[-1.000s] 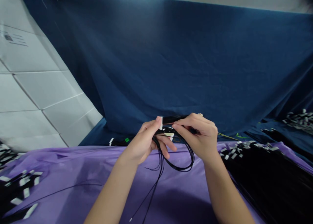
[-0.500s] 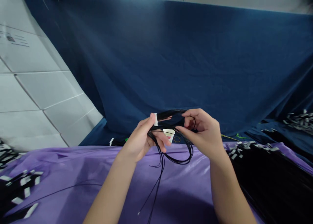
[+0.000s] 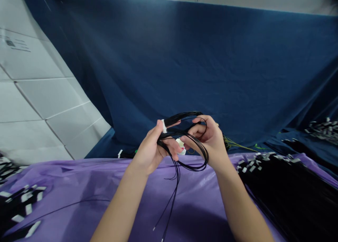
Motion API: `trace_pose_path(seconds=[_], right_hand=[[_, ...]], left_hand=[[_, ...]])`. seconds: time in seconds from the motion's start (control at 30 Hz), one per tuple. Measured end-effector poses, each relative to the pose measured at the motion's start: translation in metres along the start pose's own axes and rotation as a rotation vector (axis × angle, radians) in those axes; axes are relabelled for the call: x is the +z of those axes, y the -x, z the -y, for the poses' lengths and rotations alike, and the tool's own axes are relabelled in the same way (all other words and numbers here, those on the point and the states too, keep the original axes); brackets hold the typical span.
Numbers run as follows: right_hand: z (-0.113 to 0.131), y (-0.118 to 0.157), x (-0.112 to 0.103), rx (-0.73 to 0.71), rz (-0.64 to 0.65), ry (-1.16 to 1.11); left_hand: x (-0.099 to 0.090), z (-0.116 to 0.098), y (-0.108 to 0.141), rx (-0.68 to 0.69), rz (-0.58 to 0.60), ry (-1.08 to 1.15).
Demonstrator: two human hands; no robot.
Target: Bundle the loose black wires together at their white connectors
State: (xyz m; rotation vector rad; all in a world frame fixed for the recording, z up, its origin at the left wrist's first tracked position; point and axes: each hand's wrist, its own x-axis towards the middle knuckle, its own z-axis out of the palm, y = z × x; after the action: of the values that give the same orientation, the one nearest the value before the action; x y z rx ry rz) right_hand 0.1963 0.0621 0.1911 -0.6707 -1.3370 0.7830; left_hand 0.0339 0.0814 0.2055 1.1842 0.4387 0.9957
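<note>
A coiled bundle of thin black wires with a white connector hangs between my hands above the purple sheet. My left hand grips it, thumb against the connector end and fingers behind the wires. At the right side of the loop, my right hand has its fingers curled in among the strands. One thin strand arcs over those fingers. Loose wire ends dangle below the left hand, with small pale tips. The exact contact of the right fingertips is partly hidden by wires.
The purple sheet covers the near surface. Black wire bundles with white connectors lie at right and at left. Behind the hands, a small white container is partly hidden. A blue cloth hangs beyond, beside white boxes.
My right hand has moved left, closer to my left hand, with its fingers curling further into the loop. The coil and left hand have shifted slightly left. Yellowish wires now show behind my right wrist.
</note>
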Motion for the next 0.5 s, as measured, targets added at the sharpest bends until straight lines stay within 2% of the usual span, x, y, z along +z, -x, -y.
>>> trace_pose_path(seconds=[0.23,0.5], right_hand=[[-0.018,-0.001,0.007,-0.209,-0.222,0.194],[-0.019,-0.001,0.005,-0.213,-0.23,0.237]], left_hand=[[0.005,0.005,-0.001,-0.038,-0.013,0.064],[0.008,0.005,-0.002,-0.134,-0.016,0.186]])
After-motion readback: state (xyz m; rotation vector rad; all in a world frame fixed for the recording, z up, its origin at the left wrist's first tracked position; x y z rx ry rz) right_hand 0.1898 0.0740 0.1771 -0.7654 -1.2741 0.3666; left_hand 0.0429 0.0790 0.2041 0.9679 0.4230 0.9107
